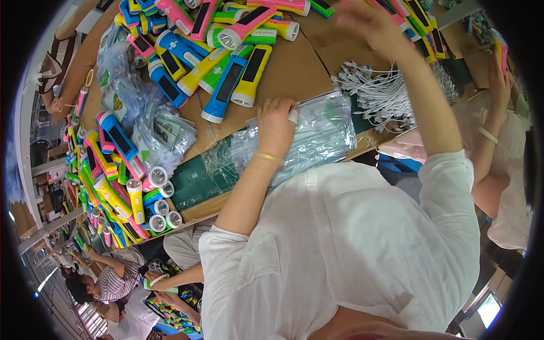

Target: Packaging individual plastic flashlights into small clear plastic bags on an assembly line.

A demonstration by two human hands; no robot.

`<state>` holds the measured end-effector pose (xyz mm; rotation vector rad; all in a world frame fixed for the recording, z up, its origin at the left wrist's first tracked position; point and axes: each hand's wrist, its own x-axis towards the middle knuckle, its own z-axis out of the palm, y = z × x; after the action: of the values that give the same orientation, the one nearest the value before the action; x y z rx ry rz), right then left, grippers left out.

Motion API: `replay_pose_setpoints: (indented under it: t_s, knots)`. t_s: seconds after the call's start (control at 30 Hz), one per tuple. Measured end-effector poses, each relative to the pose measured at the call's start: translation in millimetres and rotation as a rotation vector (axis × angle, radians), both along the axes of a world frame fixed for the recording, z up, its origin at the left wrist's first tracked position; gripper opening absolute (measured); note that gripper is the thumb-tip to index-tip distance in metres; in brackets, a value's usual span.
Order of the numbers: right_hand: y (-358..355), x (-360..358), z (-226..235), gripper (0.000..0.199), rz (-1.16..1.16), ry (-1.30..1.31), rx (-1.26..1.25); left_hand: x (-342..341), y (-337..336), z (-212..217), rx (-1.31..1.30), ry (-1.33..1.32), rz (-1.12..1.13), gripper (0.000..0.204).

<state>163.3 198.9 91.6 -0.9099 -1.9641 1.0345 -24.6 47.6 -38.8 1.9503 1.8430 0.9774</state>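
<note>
Left hand on clear bags, right hand blurred near flashlights

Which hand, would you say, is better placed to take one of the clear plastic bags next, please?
Probably the left hand: it rests on the clear plastic bags. The right hand, blurred, is raised away from them.

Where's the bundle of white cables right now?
In the head view, the white cables lie right of the clear plastic bags, below the outstretched right hand.
</note>
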Motion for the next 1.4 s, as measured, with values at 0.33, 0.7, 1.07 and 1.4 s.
replay_pose_setpoints:
  t_s: [0.33, 0.7, 1.07, 1.4]
  knots:
    - [-66, -3, -95, 0.015, 0.402, -0.329, 0.232, -3, -14, 8, 0.090, -0.097, -0.093, 0.016]
    - [-65, -2, -81, 0.018, 0.389, -0.155, 0.206, -33, -43, 31, 0.060, -0.105, 0.003, 0.013]
    - [-69, -18, -97, 0.023, 0.544, -0.202, 0.183, -35, -62, 35, -0.062, -0.426, 0.132, 0.016]
    - [18, 57, -87, 0.029, 0.088, -0.336, 0.386, -38, -57, 26, 0.076, -0.141, -0.080, 0.017]
